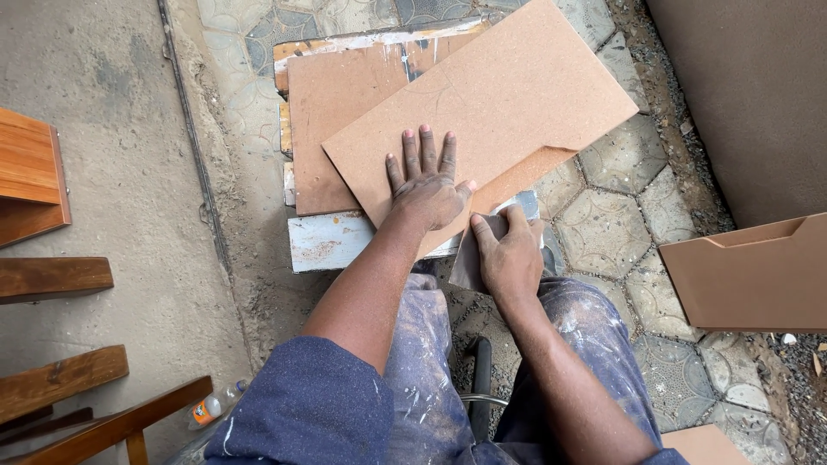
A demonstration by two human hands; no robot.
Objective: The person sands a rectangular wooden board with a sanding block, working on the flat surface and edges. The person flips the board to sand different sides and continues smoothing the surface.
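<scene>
My left hand (424, 182) lies flat, fingers spread, on a brown fibreboard panel (500, 95) that sits tilted across a second brown board (332, 112) on a paint-stained white stand (327, 241). My right hand (508, 254) grips a folded sheet of grey sandpaper (469, 258) and presses it against the panel's near edge, beside a notch cut into the panel. My knees in paint-spattered blue trousers are below the stand.
Another notched brown panel (749, 275) leans at the right on patterned paving stones (620, 198). Wooden furniture pieces (34, 172) stand at the left on concrete. A small plastic bottle (211, 406) lies near my left thigh. A brown wall (749, 95) rises at upper right.
</scene>
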